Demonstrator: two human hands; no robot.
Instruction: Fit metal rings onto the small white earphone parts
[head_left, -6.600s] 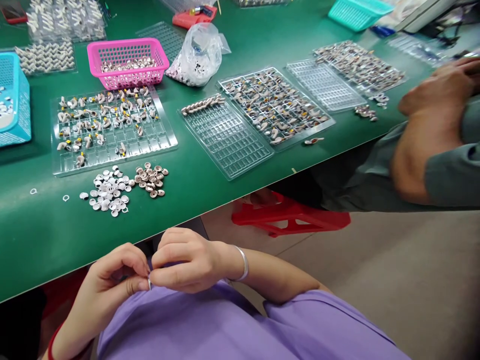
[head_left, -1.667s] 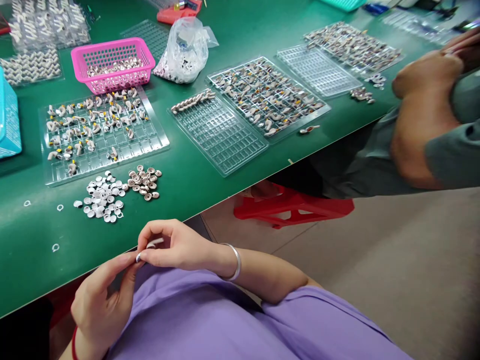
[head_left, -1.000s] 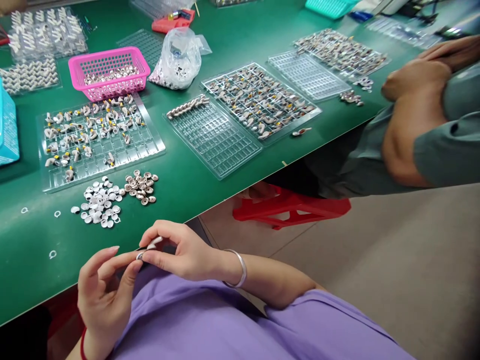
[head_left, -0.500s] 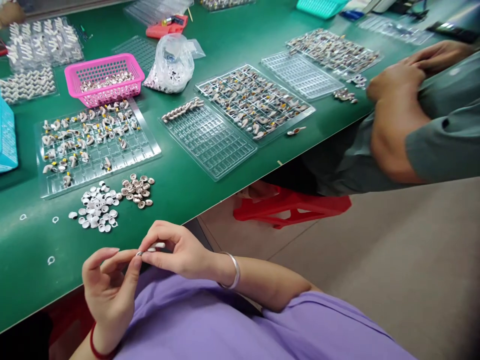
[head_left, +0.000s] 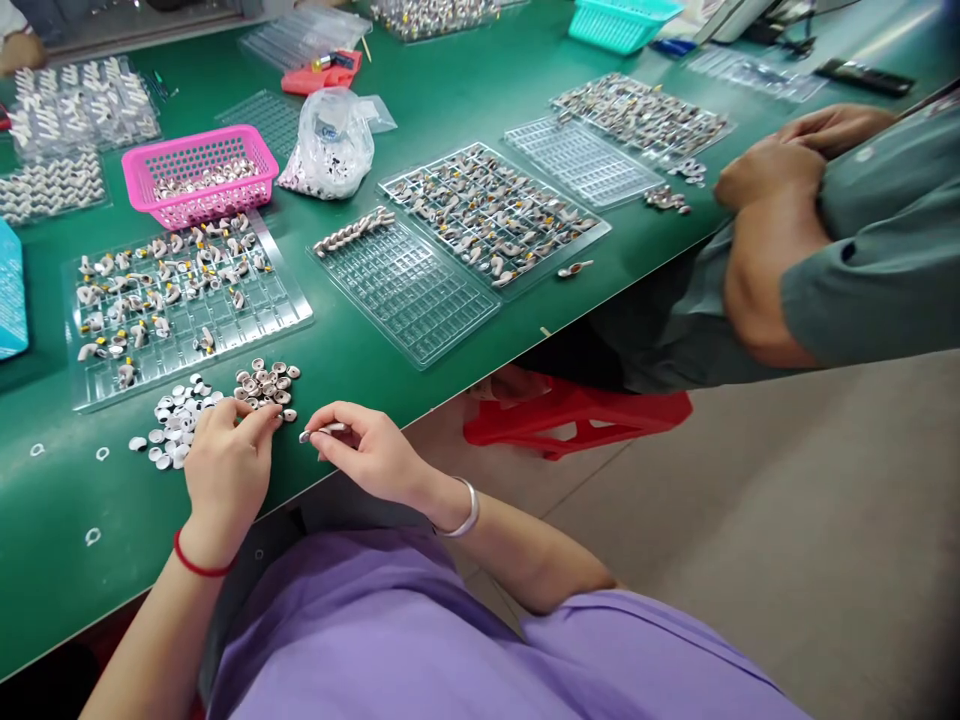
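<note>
Grip, right hand (head_left: pixel 375 452): pinched around pale curved part (head_left: pixel 335 429), lower centre
Left hand (head_left: pixel 229 455): fingertips bunched at brown cups (head_left: pixel 262 382), lower left; cannot tell if holding any

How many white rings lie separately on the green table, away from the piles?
3: a far-left ring, a second ring just right of it, and a third ring lower in the picture. The left hand may hide others.
</note>
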